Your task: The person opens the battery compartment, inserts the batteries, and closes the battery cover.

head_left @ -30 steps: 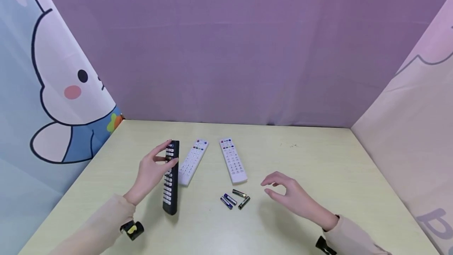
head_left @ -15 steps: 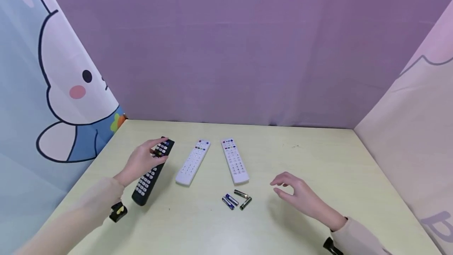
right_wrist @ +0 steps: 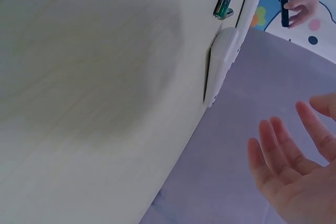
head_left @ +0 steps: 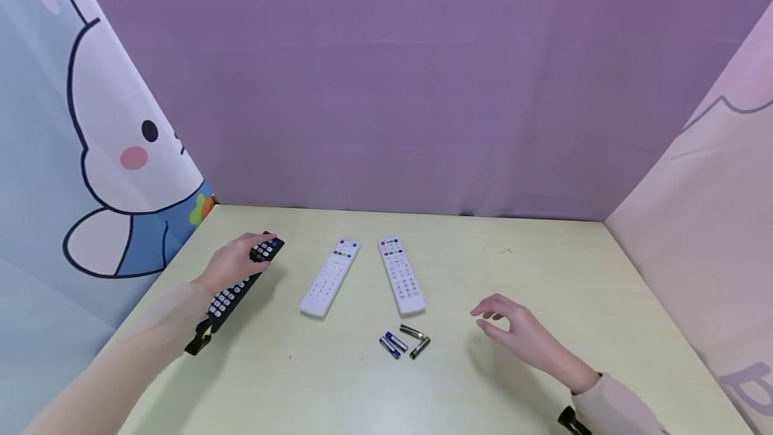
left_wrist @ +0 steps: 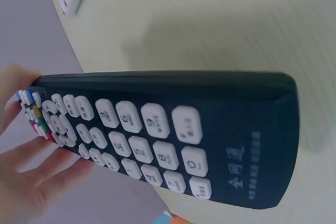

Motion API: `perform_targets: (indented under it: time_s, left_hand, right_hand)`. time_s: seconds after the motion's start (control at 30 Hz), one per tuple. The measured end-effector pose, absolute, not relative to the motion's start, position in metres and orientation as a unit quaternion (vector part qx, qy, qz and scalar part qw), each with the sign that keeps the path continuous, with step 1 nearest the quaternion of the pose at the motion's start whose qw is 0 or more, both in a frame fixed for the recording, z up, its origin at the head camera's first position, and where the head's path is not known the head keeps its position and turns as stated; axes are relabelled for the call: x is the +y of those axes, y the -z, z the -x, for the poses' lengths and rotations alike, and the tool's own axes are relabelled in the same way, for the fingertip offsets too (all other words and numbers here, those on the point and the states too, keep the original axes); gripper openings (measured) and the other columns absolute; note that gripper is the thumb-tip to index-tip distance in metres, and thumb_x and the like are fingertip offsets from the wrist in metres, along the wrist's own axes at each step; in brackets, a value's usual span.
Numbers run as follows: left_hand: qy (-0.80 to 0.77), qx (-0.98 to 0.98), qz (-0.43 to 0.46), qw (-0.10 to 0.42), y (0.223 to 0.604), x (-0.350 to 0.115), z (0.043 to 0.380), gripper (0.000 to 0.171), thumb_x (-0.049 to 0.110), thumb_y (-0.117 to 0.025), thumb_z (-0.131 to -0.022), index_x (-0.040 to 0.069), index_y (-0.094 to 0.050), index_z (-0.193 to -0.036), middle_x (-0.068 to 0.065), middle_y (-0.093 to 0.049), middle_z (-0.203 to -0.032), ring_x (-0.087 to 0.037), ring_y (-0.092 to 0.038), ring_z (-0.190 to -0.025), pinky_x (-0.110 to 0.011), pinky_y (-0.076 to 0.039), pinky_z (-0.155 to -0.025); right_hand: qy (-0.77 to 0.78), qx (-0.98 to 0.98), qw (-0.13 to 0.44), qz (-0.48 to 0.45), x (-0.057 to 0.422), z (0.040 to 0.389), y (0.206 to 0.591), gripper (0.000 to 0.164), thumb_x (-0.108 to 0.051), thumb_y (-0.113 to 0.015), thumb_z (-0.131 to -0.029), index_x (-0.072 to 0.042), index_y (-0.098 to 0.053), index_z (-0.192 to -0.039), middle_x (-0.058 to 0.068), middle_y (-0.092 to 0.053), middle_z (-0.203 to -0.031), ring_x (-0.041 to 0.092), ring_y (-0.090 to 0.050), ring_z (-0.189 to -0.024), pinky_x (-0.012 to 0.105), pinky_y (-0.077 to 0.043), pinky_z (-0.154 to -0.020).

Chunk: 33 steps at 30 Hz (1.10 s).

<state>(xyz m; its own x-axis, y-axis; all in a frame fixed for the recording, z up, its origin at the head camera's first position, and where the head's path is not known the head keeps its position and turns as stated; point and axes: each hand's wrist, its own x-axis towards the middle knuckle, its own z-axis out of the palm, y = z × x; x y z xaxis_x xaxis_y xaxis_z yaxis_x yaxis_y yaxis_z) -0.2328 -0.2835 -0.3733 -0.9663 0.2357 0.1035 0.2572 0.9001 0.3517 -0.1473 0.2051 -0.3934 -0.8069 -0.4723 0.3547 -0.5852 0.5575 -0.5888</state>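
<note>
My left hand [head_left: 228,264] grips a black remote control [head_left: 227,302] near its far end, thumb on one edge and fingers on the other. It is held tilted over the left of the table, its shadow falling to the right. In the left wrist view, the remote's white number keys [left_wrist: 140,149] face the camera. My right hand [head_left: 527,340] hovers over the right side with relaxed, slightly bent fingers and holds nothing. In the right wrist view its fingers [right_wrist: 273,153] are spread apart.
Two white remote controls lie face up mid-table, a left one [head_left: 330,278] and a right one [head_left: 401,276]. Several small batteries [head_left: 420,348] lie just in front of the right one. A purple cloth [head_left: 386,86] hangs behind the table [head_left: 374,401], with printed cloths at both sides.
My left hand has carried the black remote leftward, away from the white remotes, turning it from nearly upright in view to a slant. The right hand has drifted slightly right.
</note>
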Motion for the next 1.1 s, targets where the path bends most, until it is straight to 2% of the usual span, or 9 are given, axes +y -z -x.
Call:
perform_targets:
  time_s: [0.13, 0.4, 0.87, 1.1]
  left_hand:
    - [0.178, -0.975, 0.129, 0.014, 0.379, -0.289, 0.239, 0.056, 0.014, -0.068, -0.076, 0.003, -0.046, -0.127, -0.027, -0.047, -0.121, -0.041, -0.047, -0.106, -0.055, -0.043, -0.085]
    - [0.174, -0.977, 0.124, -0.025, 0.386, -0.295, 0.253, 0.055, 0.009, -0.066, -0.078, 0.0, -0.044, -0.127, -0.027, -0.045, -0.124, -0.044, -0.041, -0.113, -0.057, -0.037, -0.092]
    - [0.163, -0.978, 0.13, -0.024, 0.4, -0.298, 0.264, 0.053, 0.004, -0.063, -0.077, -0.005, -0.043, -0.125, -0.03, -0.046, -0.121, -0.045, -0.044, -0.108, -0.055, -0.04, -0.089]
    - [0.18, -0.974, 0.138, -0.02, 0.408, -0.3, 0.268, 0.05, 0.002, -0.06, -0.079, -0.007, -0.043, -0.125, -0.032, -0.045, -0.121, -0.046, -0.042, -0.11, -0.056, -0.037, -0.092]
  right_hand:
    - [-0.361, -0.883, 0.063, -0.294, 0.208, 0.149, 0.395, 0.017, -0.003, -0.059, -0.082, -0.014, -0.061, -0.094, -0.004, -0.059, -0.093, 0.004, -0.055, -0.079, 0.029, -0.052, -0.069]
    - [-0.358, -0.893, 0.026, -0.27, 0.212, 0.15, 0.395, 0.014, -0.007, -0.057, -0.084, -0.014, -0.061, -0.095, -0.002, -0.058, -0.095, 0.003, -0.053, -0.079, 0.03, -0.052, -0.068]
    - [-0.367, -0.896, 0.007, -0.25, 0.214, 0.15, 0.397, 0.012, -0.011, -0.056, -0.086, -0.012, -0.061, -0.096, -0.001, -0.059, -0.095, 0.005, -0.053, -0.077, 0.025, -0.051, -0.065]
    - [-0.374, -0.895, -0.006, -0.244, 0.214, 0.15, 0.398, 0.013, -0.013, -0.055, -0.087, -0.009, -0.061, -0.097, 0.0, -0.06, -0.096, 0.007, -0.054, -0.077, 0.025, -0.051, -0.064]
